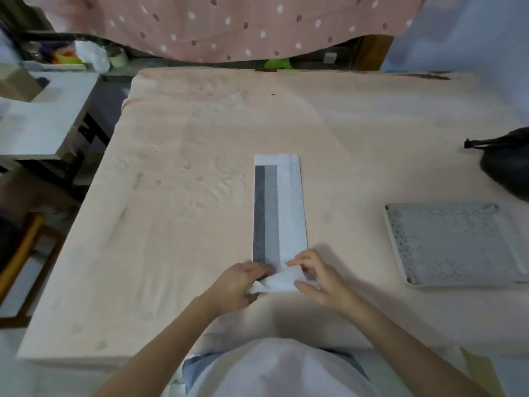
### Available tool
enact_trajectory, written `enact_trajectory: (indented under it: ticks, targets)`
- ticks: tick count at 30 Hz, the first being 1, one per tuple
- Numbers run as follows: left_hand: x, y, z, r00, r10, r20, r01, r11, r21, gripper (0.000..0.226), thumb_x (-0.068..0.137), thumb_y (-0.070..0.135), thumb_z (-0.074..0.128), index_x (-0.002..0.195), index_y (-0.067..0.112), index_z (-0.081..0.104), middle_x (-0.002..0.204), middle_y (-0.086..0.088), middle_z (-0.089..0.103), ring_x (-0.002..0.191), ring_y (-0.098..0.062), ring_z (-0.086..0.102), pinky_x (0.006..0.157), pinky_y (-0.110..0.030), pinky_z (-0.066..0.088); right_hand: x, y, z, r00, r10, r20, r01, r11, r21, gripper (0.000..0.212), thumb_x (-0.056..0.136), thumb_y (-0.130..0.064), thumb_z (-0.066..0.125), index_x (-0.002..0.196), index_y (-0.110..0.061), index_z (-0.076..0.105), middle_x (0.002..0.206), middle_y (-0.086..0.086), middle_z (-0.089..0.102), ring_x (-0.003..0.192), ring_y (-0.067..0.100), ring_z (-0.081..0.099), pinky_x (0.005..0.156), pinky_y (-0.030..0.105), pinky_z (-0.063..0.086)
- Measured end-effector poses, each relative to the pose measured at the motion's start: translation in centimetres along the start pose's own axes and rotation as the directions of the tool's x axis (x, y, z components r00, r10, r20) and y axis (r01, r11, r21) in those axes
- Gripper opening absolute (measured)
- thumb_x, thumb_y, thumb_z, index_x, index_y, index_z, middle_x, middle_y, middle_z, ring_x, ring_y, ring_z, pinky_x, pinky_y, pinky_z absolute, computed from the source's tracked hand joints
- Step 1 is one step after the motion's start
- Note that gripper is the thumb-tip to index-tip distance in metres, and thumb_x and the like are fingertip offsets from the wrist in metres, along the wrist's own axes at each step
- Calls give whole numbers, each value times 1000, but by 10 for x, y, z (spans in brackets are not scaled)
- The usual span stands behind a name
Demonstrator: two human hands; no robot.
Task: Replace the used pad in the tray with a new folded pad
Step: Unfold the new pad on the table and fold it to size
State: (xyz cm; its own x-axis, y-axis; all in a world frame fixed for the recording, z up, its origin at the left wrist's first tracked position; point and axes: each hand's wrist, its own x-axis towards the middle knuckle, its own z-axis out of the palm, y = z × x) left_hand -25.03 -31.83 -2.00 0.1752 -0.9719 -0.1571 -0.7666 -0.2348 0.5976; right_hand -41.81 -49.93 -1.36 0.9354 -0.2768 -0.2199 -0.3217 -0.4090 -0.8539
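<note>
A long folded pad [279, 207], white with grey bands, lies lengthwise near the middle of the peach-covered table [177, 144], its near end toward the front edge; the left hand [239, 285] curls its fingers round that end's left corner; the right hand [316, 277] pinches the raised white flap; a perforated grey tray [455, 245] sits by the right edge, a black bag [506, 164] behind it.

Both my bare forearms reach forward and meet in front of me. My left hand [243, 282] has fingers curled, pinching; my right hand [317, 277] pinches with bent fingers.
</note>
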Motion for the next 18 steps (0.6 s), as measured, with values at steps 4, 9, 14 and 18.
enact_trajectory:
  ticks: [4,9,14,18]
  targets:
    - [-22,-3,27,995,101,11,-101,962,255,66,64,8,71,127,21,59,138,-3,52,126,-20,52,101,-29,44,-20,17,19,991,50,124,-18,969,-245,51,92,-48,40,138,-26,38,142,-12,46,132,3,39,110,29,33]
    - [-28,-3,40,995,95,6,-89,904,417,67,53,21,82,119,24,66,134,-3,55,121,-21,55,93,-37,51,-28,31,31,953,-195,233,301,486,-820,51,97,-36,35,142,-15,42,152,3,32,141,15,30,114,39,30]
    - [-18,3,42,979,2,-203,26,990,136,52,68,4,68,119,13,64,130,-9,58,114,-30,59,93,-39,49,-21,20,31,958,-283,35,214,634,-743,38,87,-22,58,123,-12,61,140,9,50,128,22,50,106,40,41]
    - [19,1,27,906,-255,-339,265,964,-17,43,86,14,59,128,9,55,136,-12,49,116,-31,52,91,-39,48,13,7,23,947,-16,-320,-163,836,-524,43,87,-12,57,128,-1,52,141,16,44,134,29,39,109,37,31]
